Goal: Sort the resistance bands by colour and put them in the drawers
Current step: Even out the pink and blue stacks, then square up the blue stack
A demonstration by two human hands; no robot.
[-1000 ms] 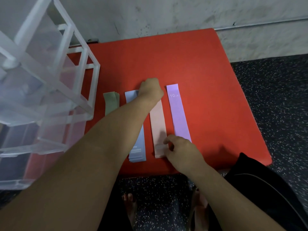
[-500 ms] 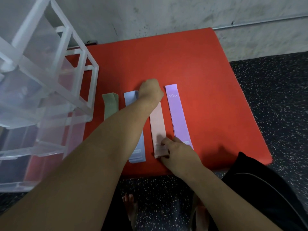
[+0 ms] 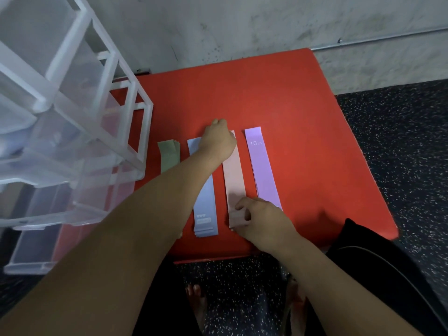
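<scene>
Green band [image 3: 169, 156], pale blue band [image 3: 205, 207], pink band [image 3: 234, 175], lilac band [image 3: 263, 170] with white print, red table [image 3: 303, 112], translucent white drawers [image 3: 72, 132], black speckled floor [image 3: 400, 132]

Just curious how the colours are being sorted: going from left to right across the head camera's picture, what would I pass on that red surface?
clear drawer unit → green bands → blue bands → pink bands → purple bands
</scene>
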